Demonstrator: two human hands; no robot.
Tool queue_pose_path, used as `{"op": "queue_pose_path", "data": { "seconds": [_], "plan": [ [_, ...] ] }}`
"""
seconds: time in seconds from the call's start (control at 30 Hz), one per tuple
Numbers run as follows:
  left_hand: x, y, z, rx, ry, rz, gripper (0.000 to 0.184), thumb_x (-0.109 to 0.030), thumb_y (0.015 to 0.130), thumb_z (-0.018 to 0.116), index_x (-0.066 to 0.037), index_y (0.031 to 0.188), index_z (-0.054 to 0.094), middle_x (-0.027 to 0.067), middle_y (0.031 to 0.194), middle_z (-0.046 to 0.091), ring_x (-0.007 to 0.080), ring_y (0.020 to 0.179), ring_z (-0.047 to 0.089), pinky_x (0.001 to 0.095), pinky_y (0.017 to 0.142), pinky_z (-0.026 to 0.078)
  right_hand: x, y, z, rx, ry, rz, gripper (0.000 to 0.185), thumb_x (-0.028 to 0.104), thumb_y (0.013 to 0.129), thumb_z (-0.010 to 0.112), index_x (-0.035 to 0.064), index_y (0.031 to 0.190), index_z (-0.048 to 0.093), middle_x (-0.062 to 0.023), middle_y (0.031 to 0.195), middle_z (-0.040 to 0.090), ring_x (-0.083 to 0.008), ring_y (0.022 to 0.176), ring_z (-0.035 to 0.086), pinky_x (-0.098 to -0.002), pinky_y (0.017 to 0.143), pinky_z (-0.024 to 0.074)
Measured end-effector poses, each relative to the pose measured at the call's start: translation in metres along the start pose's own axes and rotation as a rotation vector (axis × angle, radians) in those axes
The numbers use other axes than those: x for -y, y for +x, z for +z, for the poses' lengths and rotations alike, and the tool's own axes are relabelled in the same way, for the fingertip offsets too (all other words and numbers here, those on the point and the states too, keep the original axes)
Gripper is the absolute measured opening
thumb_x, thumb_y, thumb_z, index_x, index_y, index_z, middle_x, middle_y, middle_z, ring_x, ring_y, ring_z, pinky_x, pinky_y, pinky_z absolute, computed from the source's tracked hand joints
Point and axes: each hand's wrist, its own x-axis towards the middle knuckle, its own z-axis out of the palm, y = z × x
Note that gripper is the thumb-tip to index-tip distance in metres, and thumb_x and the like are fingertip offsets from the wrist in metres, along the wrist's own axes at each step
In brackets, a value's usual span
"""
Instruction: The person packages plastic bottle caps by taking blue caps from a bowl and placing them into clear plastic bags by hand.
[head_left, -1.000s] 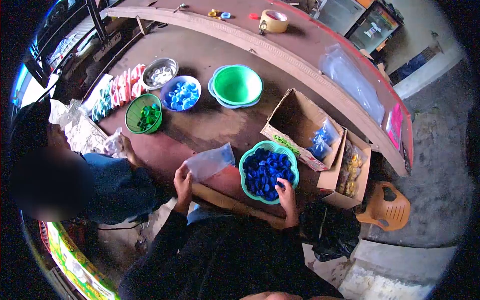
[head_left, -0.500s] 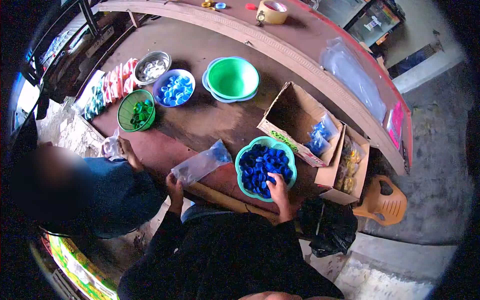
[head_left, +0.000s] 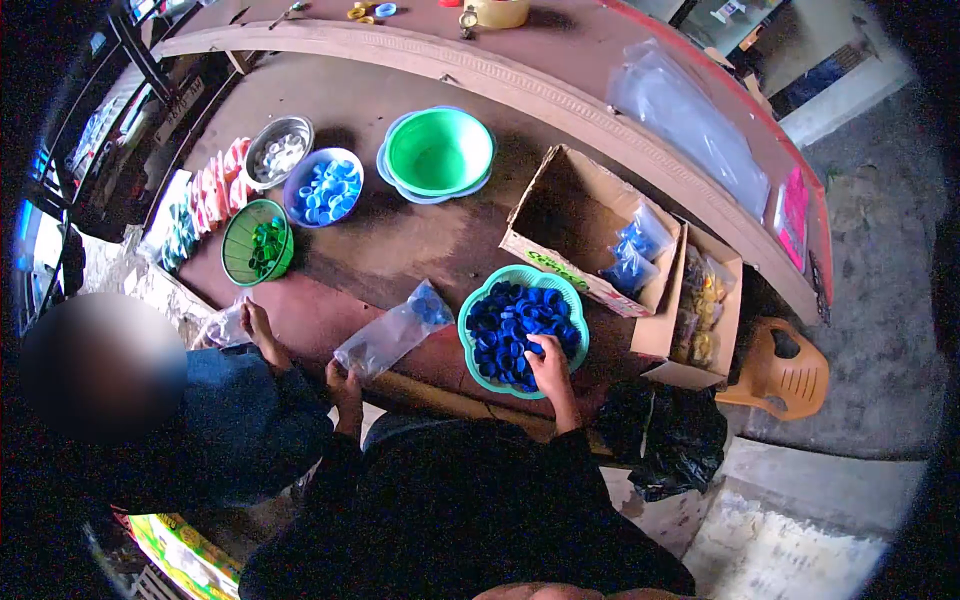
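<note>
My left hand (head_left: 346, 388) is closed on the open end of a clear plastic bag (head_left: 385, 338), which lies on the table with a few blue caps at its far end. In a scalloped mint-green basket (head_left: 466, 345) are many dark blue bottle caps (head_left: 512, 325). My right hand (head_left: 549, 366) reaches over this basket's near right side, fingers bent and closed among the caps; the fingertips are partly hidden.
A co-worker's hand (head_left: 258, 325) at left holds another plastic bag (head_left: 224, 328). Farther back stand a green basket (head_left: 228, 250), a purple bowl (head_left: 352, 210), a metal bowl (head_left: 304, 127) and a green bowl (head_left: 440, 150). Cardboard boxes (head_left: 560, 262) with filled bags stand right.
The whole view has shifted slightly. My right hand stays at the blue caps with its fingers a little more drawn in, and my left hand keeps the bag.
</note>
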Motion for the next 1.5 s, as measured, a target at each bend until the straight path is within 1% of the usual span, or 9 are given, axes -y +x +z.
{"op": "queue_pose_path", "data": {
  "seconds": [0.1,0.17,0.3,0.47,0.6,0.87,0.9,1.07,1.5],
  "plan": [
    [0.011,0.003,-0.003,-0.002,0.043,0.069,0.036,-0.005,0.077,0.063,0.003,0.109,0.049,0.0103,0.102,0.055,0.0188,0.092,0.054,0.0314,0.083,0.043,0.000,0.000,0.001,-0.016,0.013,-0.008,0.033,-0.001,0.071,0.065,0.0031,0.102,0.057,-0.0132,0.100,0.056,-0.0300,0.096,0.055,-0.0343,0.082,0.0441],
    [0.005,-0.004,0.000,-0.043,0.246,0.268,0.037,-0.008,0.077,0.065,0.003,0.109,0.049,0.0102,0.100,0.054,0.0199,0.092,0.053,0.0323,0.083,0.042,0.000,-0.002,0.002,-0.035,-0.006,-0.030,0.033,-0.001,0.071,0.065,0.0032,0.103,0.056,-0.0132,0.100,0.056,-0.0301,0.096,0.055,-0.0342,0.082,0.0441],
    [0.011,0.000,-0.001,-0.006,0.172,0.168,0.036,-0.005,0.075,0.063,0.002,0.108,0.049,0.0106,0.099,0.053,0.0208,0.095,0.051,0.0332,0.085,0.041,0.001,-0.005,0.003,-0.071,0.007,-0.056,0.033,-0.001,0.071,0.064,0.0037,0.103,0.057,-0.0133,0.101,0.055,-0.0303,0.095,0.055,-0.0340,0.080,0.0443],
    [-0.069,-0.031,0.023,0.074,0.182,0.432,0.035,0.003,0.068,0.054,0.002,0.103,0.052,0.0117,0.100,0.051,0.0234,0.096,0.051,0.0329,0.086,0.040,-0.003,-0.008,0.005,-0.055,0.041,-0.029,0.033,-0.001,0.072,0.064,0.0039,0.103,0.057,-0.0136,0.102,0.055,-0.0301,0.095,0.054,-0.0347,0.079,0.0445],
    [-0.134,-0.053,0.046,0.170,0.199,0.623,0.035,0.001,0.071,0.057,0.002,0.106,0.055,0.0124,0.104,0.052,0.0243,0.101,0.051,0.0338,0.090,0.040,0.002,-0.009,0.001,-0.070,0.041,-0.107,0.033,-0.002,0.072,0.063,0.0046,0.104,0.057,-0.0139,0.103,0.054,-0.0304,0.097,0.053,-0.0354,0.082,0.0434],
    [-0.218,-0.087,0.091,0.374,0.262,0.724,0.040,0.002,0.074,0.055,-0.002,0.114,0.055,0.0148,0.121,0.053,0.0279,0.111,0.052,0.0350,0.095,0.039,0.001,-0.016,0.017,-0.042,-0.005,-0.169,0.040,-0.005,0.063,0.057,0.0088,0.100,0.058,-0.0146,0.097,0.051,-0.0325,0.096,0.048,-0.0392,0.086,0.0399],
    [-0.219,-0.087,0.097,0.412,0.269,0.746,0.041,0.003,0.073,0.054,-0.003,0.113,0.055,0.0146,0.121,0.053,0.0291,0.109,0.054,0.0347,0.093,0.041,-0.006,-0.016,0.022,-0.019,-0.050,-0.225,0.037,-0.007,0.066,0.052,0.0041,0.101,0.057,-0.0155,0.098,0.050,-0.0331,0.096,0.050,-0.0397,0.086,0.0404],
    [-0.200,-0.097,0.125,0.576,0.330,0.682,0.047,0.006,0.066,0.056,-0.003,0.113,0.055,0.0147,0.123,0.051,0.0324,0.110,0.051,0.0357,0.090,0.044,0.005,-0.026,0.030,0.043,-0.116,-0.224,0.033,0.000,0.066,0.056,0.0041,0.099,0.056,-0.0173,0.095,0.048,-0.0342,0.093,0.048,-0.0422,0.083,0.0405],
    [-0.190,-0.108,0.144,0.689,0.559,0.773,0.046,-0.002,0.069,0.056,-0.007,0.115,0.054,0.0074,0.122,0.053,0.0297,0.097,0.058,0.0379,0.077,0.049,0.003,-0.030,0.022,0.016,-0.184,-0.271,0.025,0.005,0.069,0.061,0.0070,0.094,0.058,-0.0144,0.096,0.046,-0.0327,0.093,0.049,-0.0418,0.082,0.0415]
  ]
}}
